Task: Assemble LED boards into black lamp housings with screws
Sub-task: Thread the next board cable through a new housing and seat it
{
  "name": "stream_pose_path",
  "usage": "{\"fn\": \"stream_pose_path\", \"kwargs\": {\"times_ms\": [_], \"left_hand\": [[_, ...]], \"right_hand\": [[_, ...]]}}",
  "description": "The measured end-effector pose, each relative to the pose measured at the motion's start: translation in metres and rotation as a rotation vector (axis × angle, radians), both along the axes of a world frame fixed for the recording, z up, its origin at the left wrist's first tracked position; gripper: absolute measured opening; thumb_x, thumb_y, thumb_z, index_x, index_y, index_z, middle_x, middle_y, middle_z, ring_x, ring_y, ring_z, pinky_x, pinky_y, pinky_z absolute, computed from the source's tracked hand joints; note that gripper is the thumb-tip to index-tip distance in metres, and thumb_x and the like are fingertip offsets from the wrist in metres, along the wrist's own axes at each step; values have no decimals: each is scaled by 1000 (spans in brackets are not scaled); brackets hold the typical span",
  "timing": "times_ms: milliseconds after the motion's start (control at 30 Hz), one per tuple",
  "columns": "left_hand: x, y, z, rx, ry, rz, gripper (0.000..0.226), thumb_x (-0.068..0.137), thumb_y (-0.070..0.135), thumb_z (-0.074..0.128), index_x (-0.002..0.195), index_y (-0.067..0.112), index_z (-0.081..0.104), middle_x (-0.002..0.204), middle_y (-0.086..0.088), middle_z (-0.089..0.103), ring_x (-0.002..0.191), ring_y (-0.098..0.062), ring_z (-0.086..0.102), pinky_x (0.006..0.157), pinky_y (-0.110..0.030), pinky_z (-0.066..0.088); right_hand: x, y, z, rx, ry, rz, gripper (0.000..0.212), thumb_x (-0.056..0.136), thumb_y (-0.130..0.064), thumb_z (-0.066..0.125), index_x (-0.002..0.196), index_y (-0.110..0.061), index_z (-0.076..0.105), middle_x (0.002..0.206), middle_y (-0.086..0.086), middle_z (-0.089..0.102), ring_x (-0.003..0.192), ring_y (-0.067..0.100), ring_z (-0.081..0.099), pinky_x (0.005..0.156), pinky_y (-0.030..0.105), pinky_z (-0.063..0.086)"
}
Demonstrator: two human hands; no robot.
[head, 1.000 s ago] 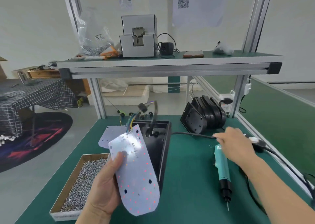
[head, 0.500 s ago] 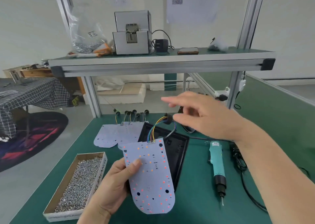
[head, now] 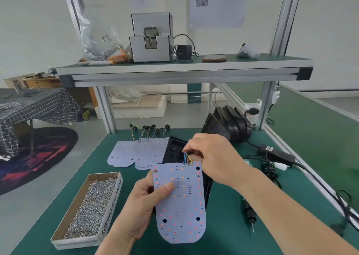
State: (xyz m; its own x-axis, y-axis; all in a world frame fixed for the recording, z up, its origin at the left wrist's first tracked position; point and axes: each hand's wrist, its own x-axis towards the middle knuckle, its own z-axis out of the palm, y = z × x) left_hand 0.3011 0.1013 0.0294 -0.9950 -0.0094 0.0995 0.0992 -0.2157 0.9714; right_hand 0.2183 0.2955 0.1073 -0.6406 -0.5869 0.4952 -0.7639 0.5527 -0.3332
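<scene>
Our left hand (head: 139, 206) grips the LED board (head: 179, 202) in front of the black lamp housing (head: 174, 150), mid-bench; our right hand (head: 211, 157) pinches its wires (head: 186, 158). Tugging hard could, we judge, tear the solder joints (head: 187, 165).

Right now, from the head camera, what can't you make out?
Head view only.
The housing: mostly behind the board and the right hand.
The wires: far ends covered by that hand.
The screwdriver: handle under the right forearm.
The wall sheet: print too small.
</scene>
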Motion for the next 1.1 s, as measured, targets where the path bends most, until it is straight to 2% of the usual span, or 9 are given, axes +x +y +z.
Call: {"fn": "stream_pose_path", "kwargs": {"times_ms": [167, 300, 433, 500, 567, 767, 867, 1000, 1100], "left_hand": [[-1, 4, 1, -74, 66, -54, 41, 71, 37, 81, 102, 10, 79, 122, -7, 63, 112, -24, 65, 88, -31, 54], [-5, 2, 11, -226, 148, -88, 33, 78, 37, 75, 100, 13, 80, 120, 5, 62, 113, -14, 63, 88, -25, 53], [-7, -1, 14, -357, 183, -137, 23, 83, 30, 73, 101, 18, 80, 119, 13, 60, 114, -13, 62, 87, -25, 53], [-6, 1, 12, -421, 201, -167, 18, 86, 26, 71, 101, 21, 81, 119, 18, 58, 115, -10, 61, 87, -22, 51], [-5, 4, 11, -516, 232, -175, 20, 87, 32, 68, 102, 27, 80, 122, 20, 55, 121, -11, 57, 92, -23, 49], [-5, 7, 10, -690, 335, -118, 20, 89, 25, 65, 101, 34, 78, 127, 19, 52, 125, -16, 55, 95, -22, 47], [-5, 8, 7, -722, 354, -65, 16, 89, 23, 65, 96, 28, 78, 125, 16, 53, 117, -18, 59, 93, -26, 48], [-3, 14, 5, -772, 387, -35, 29, 87, 37, 62, 86, 11, 73, 125, 15, 53, 105, -17, 60, 87, -40, 48], [-4, 14, 5, -804, 412, 1, 38, 87, 38, 62, 79, 2, 67, 122, 16, 53, 102, -19, 59, 85, -42, 47]], "right_hand": [[-10, 8, -10, -33, 238, 21, 5, 81, -5, 76, 83, -9, 76, 86, -1, 60, 83, 21, 50, 73, 29, 42], [-16, 13, -11, -171, -28, 14, 23, 85, -3, 73, 92, -13, 53, 116, -5, 56, 97, 21, 59, 86, 30, 46], [-27, 24, 1, -42, -276, 12, 31, 89, -14, 72, 113, -22, 55, 88, -9, 68, 79, 15, 62, 75, 31, 48], [-27, 24, 2, 20, -225, 31, 13, 87, -9, 69, 94, -17, 61, 74, -7, 63, 69, 14, 54, 68, 35, 46], [-25, 22, 0, 34, -149, 17, 16, 85, -10, 66, 81, -18, 52, 68, -6, 55, 66, 18, 44, 65, 42, 43], [-19, 22, 0, -45, -115, 8, 22, 79, -1, 64, 76, -17, 48, 63, -5, 51, 62, 19, 42, 61, 38, 41], [-17, 26, 6, -29, -284, 71, 17, 83, 4, 63, 88, -11, 58, 76, -4, 62, 68, 14, 52, 68, 30, 45], [-10, 34, 17, 12, -589, 168, 29, 84, 2, 56, 109, -8, 67, 104, 9, 73, 101, 28, 67, 97, 42, 52], [-8, 36, 18, -14, -700, 167, 32, 86, -7, 60, 115, -11, 70, 111, 6, 74, 107, 24, 67, 102, 39, 50]]}}
